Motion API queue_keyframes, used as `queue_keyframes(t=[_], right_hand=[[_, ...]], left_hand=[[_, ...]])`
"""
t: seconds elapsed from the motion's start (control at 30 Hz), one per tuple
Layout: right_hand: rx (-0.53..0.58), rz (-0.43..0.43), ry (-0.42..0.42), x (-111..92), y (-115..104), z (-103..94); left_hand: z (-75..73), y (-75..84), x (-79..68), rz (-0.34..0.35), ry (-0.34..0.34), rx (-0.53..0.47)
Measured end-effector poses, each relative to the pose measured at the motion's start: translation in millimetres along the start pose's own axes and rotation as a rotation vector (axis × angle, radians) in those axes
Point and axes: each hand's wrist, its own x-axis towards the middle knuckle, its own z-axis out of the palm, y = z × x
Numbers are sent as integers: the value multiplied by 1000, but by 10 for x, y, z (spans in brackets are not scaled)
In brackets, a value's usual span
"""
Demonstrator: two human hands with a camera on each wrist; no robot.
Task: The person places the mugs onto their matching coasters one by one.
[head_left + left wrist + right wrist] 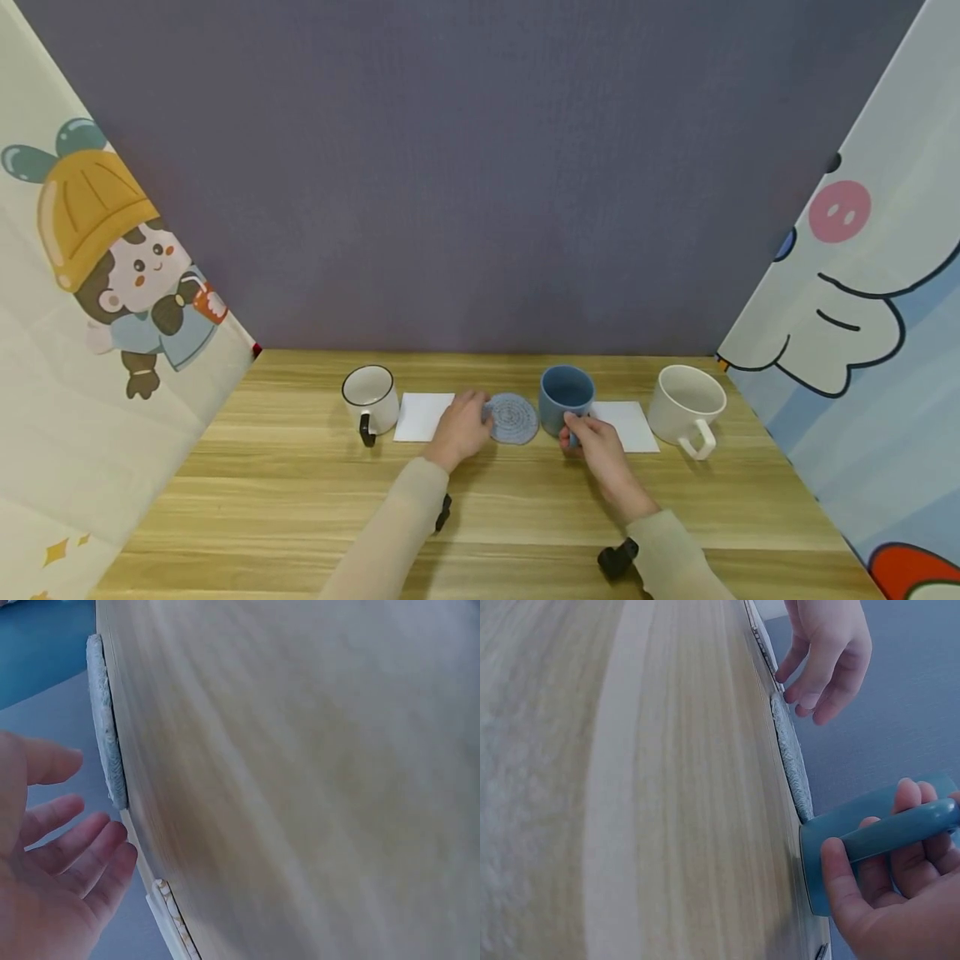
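A blue mug [562,404] is at the right side of a round grey-blue woven coaster [516,419]. My right hand [596,450] grips the mug by its handle, thumb and fingers around it, as the right wrist view shows along the blue handle [900,831]. The mug's base is right at the tabletop. My left hand [461,429] hovers by the coaster's left edge, holding nothing. In the left wrist view its fingers [101,859] are spread and slightly bent, close beside the coaster [106,727].
A white square mat [420,417] lies left of the coaster, partly behind my left hand. Another white square mat [626,425] lies right of the blue mug. A white mug with a black rim [382,408] stands far left, a wide cream mug [678,408] far right. A grey panel [480,183] rises behind the wooden table [300,500].
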Motion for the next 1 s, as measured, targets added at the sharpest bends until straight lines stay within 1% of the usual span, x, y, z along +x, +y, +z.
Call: queue_keyframes(t=[0.33,0.5,0.77,1.0], right_hand=[[-18,-4,-6,-10,-11,-3],[-23,-5,-6,-13,-17,-3],[-3,-2,-8,-30,-42,10],[4,-8,-21,-44,-25,16]], left_hand=[[37,0,-2,31,-27,92],[24,12,7,42,-39,124],[29,13,28,8,-63,126],[28,25,31,-7,-73,126]])
